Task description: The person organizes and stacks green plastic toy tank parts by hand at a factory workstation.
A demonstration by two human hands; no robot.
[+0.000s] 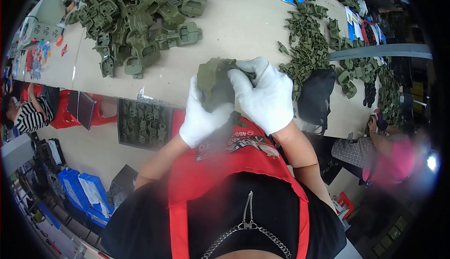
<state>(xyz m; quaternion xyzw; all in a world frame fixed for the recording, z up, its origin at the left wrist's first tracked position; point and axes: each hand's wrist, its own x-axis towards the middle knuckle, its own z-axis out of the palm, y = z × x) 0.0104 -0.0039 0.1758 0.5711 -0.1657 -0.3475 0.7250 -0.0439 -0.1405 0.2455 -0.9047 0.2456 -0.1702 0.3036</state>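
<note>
My left hand (201, 120), in a white glove, grips an olive-green moulded plastic shell (213, 76) from its left side and below. The shell is held over the near edge of the table, in front of my red apron (215, 177). My right hand (267, 97), also gloved in white, is closed at the shell's upper right corner. Thumb and forefinger pinch a small dark green piece (251, 75) there, partly hidden by the fingers. Whether that piece is joined to the shell, I cannot tell.
A large heap of green plastic shells (140, 19) covers the table's far left. Smaller green parts (307, 43) are piled at the right, beside a black bag (315, 95). A black crate of green parts (144, 124) stands below the table edge. Other people sit at left and right.
</note>
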